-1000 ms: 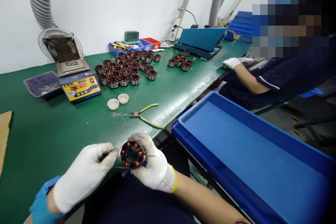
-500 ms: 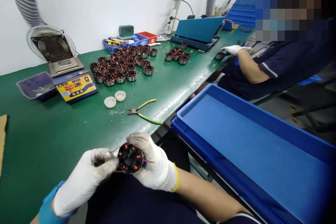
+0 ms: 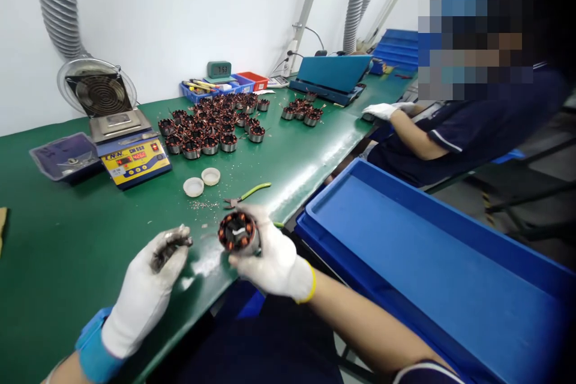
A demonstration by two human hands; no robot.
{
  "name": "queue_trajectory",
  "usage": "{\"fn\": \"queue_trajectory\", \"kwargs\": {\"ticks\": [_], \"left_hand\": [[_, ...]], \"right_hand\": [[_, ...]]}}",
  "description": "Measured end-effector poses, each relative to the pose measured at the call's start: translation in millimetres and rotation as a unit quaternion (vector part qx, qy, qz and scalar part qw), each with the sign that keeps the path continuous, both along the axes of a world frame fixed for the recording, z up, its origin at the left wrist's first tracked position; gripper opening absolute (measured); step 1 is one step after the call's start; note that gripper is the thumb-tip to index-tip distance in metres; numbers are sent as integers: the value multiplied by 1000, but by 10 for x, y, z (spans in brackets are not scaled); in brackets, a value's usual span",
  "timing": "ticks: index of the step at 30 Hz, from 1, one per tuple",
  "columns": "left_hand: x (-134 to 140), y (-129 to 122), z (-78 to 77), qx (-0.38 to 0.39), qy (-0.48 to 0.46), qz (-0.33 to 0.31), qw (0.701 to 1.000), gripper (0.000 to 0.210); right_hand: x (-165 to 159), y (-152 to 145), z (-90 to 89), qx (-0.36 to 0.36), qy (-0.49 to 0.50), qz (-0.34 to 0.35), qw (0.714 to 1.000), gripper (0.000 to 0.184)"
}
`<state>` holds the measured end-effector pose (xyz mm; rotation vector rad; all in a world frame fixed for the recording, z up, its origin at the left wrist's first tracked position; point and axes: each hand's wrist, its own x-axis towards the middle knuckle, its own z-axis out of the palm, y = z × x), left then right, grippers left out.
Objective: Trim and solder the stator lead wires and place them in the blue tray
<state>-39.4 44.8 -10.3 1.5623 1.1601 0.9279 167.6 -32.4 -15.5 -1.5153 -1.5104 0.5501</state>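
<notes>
My right hand (image 3: 278, 259), in a white glove with a yellow cuff, grips a motor stator (image 3: 249, 245) with copper windings around its open centre. The stator is held above the bench's front edge, its open face turned to me. To its left is my gloved left hand (image 3: 146, 288), apart from it, palm up. Dark stains cover its curled fingers, and a gap shows between thumb and fingertips with nothing visible in it. Just behind the stator lie green-handled cutting pliers (image 3: 252, 192), partly hidden by my right hand.
Many stators (image 3: 211, 123) crowd the green bench (image 3: 90, 252). Two small white dishes (image 3: 193, 186) stand beside scattered clippings. A yellow-fronted soldering pot (image 3: 135, 162) sits under an exhaust hood (image 3: 99, 91). At right is a large blue tray (image 3: 405, 240); beyond it, a co-worker's gloved hand (image 3: 380, 111).
My left hand has come off the stator and moved left. My right hand has lifted the stator up and slightly right, towards the pliers. The camera view has shifted a little.
</notes>
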Motion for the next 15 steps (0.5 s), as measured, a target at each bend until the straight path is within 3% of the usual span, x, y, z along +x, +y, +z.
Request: {"fn": "queue_trajectory", "kwargs": {"ticks": [3,8,15], "left_hand": [[18,154,-197,17,35,-36,999,48],[5,189,-370,50,63,-120,989,29],[-3,219,-314,95,105,-175,974,18]], "right_hand": [[162,515,161,-60,-27,-22,998,80],[296,1299,257,-93,-189,-13,977,79],[169,1602,349,-126,-400,37,907,74]]}}
